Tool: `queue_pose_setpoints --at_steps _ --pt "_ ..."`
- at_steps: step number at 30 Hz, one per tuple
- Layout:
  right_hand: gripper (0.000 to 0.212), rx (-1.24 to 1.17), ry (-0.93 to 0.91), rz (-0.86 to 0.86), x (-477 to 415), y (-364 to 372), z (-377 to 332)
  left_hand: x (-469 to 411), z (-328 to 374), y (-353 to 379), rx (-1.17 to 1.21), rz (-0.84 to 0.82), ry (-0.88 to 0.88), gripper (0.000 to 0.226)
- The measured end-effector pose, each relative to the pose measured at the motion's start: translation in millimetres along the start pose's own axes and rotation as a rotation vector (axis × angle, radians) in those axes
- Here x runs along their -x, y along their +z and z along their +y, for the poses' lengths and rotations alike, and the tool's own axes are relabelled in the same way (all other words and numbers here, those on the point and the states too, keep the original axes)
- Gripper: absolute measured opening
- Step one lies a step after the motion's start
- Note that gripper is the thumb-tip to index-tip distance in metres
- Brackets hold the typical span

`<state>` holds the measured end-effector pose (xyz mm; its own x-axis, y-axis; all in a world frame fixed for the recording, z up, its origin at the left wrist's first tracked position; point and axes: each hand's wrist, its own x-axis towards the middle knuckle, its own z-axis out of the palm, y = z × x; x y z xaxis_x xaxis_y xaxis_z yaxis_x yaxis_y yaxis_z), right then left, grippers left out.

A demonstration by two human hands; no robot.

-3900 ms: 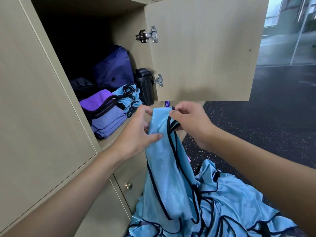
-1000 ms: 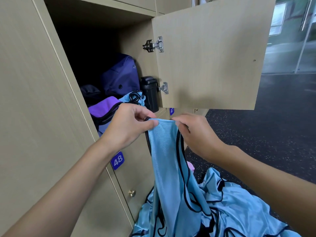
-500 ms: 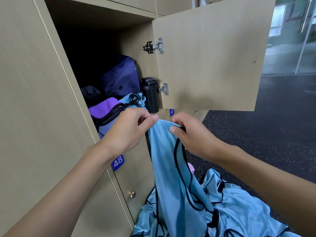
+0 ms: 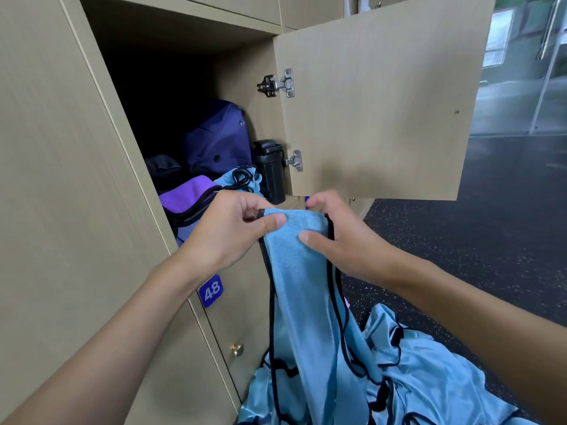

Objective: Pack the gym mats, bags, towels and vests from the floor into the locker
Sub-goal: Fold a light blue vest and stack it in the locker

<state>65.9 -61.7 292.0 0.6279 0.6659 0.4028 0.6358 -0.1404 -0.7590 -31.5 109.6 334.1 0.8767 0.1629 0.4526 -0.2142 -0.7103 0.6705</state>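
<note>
Heap [image 4: 435,391] of sky-blue cloth nearest, low right on floor [image 4: 478,240]: glossy, crumpled, laced with black binding. Hanging down into it, one vest [image 4: 300,277], gathered into a long narrow band, finely ribbed, duller than the heap's sheen, black trim down both edges and round the top left corner. Lower end lost among the heap; top edge about level with the locker's lower lip, just in front of it, not inside.

Left hand [image 4: 227,237] pinching the top left corner, thumb pressed on the front face, fingers curled behind. Right hand [image 4: 340,240] pinching the top right, thumb flat on the front, fingers folded over the trim and behind. Both closed on the cloth, near each other, top edge held taut between.

Behind the left wrist, blue plate [image 4: 211,290] marked 48 on a lower door; brass knob [image 4: 236,349] beneath.

Farther in, locker [image 4: 171,29] open, dark at the back. At the front, purple bag [image 4: 184,194] with black strap; touching it on the right, packed vest [image 4: 245,182], same blue, black cord bunched on top. Black canister [image 4: 271,170] upright against the right wall. Navy bag [image 4: 217,139] behind, black bag [image 4: 162,168] to its left. Door [image 4: 377,102] wide open on two steel hinges [image 4: 276,84]. Beyond, glass panels, blurred.
</note>
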Motion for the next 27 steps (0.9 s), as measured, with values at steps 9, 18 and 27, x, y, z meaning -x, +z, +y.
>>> queue_pose_setpoints --at_steps 9,18,27 --pt "0.033 0.16 -0.05 0.14 0 -11 -5 2 1 -5 -0.173 0.018 -0.032 0.045" --pt "0.032 0.099 -0.068 0.132 -4 -7 -11 3 4 13 -0.025 -0.107 0.055 0.014" --pt "0.021 -0.108 0.04 0.012 -4 -1 -4 -1 6 17 -0.016 0.141 0.007 0.029"
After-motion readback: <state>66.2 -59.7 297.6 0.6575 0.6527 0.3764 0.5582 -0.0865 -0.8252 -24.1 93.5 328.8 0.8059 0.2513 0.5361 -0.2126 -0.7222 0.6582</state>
